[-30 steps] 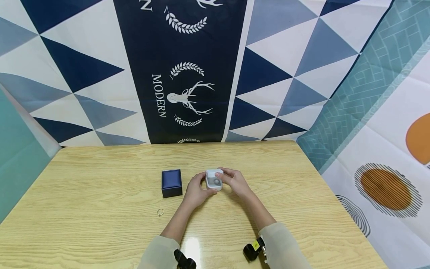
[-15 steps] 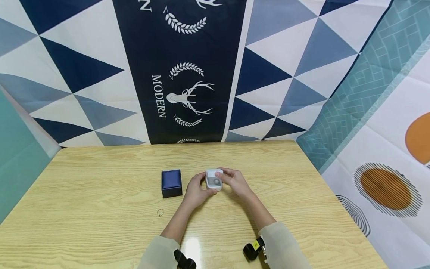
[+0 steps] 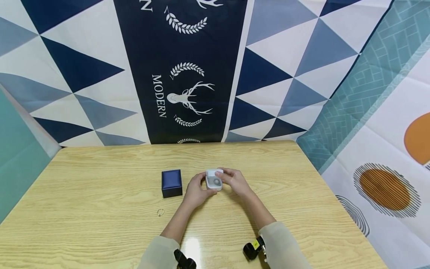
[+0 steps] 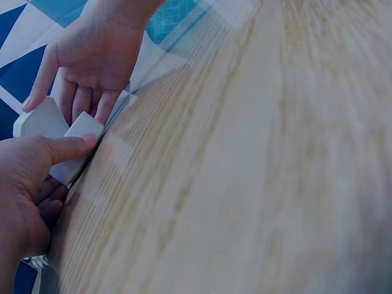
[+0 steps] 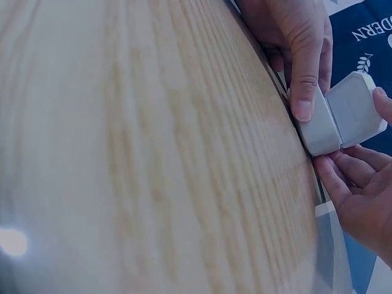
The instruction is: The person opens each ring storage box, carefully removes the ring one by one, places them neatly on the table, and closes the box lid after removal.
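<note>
A small white jewelry box (image 3: 214,186) with an angled-corner lid (image 5: 355,108) stands raised open on the table, grey inside with a small round shape in it. My left hand (image 3: 196,191) grips the box from the left, its thumb across the front wall. From the right, my right hand (image 3: 236,182) holds the raised lid, thumb on its edge and fingers behind and beside the box. In the left wrist view, the left hand (image 4: 27,190) is below the box and the right hand (image 4: 101,55) above it.
A dark blue jewelry box (image 3: 171,183) with its lid down stands left of the left hand. Nearer, beside the left forearm, a thin gold-coloured ring (image 3: 160,212) lies on the wooden table (image 3: 100,186). Patterned cloth (image 3: 188,74) hangs behind the table's far edge.
</note>
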Available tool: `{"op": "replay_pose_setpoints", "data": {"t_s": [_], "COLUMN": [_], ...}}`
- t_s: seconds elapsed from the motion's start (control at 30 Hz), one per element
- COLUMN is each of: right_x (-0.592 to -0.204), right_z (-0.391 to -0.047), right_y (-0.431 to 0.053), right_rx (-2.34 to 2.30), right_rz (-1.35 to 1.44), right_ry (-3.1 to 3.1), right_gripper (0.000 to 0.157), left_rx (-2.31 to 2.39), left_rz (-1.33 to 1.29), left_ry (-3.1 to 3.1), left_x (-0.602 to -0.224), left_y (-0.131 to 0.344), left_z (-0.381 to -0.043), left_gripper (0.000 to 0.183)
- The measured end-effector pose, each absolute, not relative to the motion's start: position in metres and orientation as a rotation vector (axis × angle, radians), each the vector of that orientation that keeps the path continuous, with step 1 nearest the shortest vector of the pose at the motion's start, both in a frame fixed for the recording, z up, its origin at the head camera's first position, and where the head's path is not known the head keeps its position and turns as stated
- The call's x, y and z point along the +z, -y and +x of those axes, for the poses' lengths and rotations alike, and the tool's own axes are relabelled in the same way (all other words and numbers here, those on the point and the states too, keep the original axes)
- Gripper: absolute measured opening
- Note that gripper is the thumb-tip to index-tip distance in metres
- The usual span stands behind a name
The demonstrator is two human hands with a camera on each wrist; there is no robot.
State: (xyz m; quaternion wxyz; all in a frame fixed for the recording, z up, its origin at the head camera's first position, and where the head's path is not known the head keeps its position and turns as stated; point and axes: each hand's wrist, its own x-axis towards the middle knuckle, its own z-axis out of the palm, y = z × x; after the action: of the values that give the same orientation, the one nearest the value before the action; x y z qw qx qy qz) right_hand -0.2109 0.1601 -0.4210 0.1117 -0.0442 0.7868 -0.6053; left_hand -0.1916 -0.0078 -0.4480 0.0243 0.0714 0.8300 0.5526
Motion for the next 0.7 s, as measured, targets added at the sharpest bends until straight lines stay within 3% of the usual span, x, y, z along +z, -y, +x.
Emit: {"op": "replay_pose_setpoints", "data": {"t_s": [0.7], "right_x": [-0.4236], "right_z": [-0.2151], "right_y": [-0.1588], "right_rx": [-1.771], "right_rz": [-0.11], "right_ry": [-2.319], "right_gripper": [0.053], "left_rx": [1.72], "left_rz": [0.218], "left_ry": [-2.572], "left_x": [-0.451], "left_y": [0.0078], "left_z": [-0.1937], "left_gripper": [0.071]}}
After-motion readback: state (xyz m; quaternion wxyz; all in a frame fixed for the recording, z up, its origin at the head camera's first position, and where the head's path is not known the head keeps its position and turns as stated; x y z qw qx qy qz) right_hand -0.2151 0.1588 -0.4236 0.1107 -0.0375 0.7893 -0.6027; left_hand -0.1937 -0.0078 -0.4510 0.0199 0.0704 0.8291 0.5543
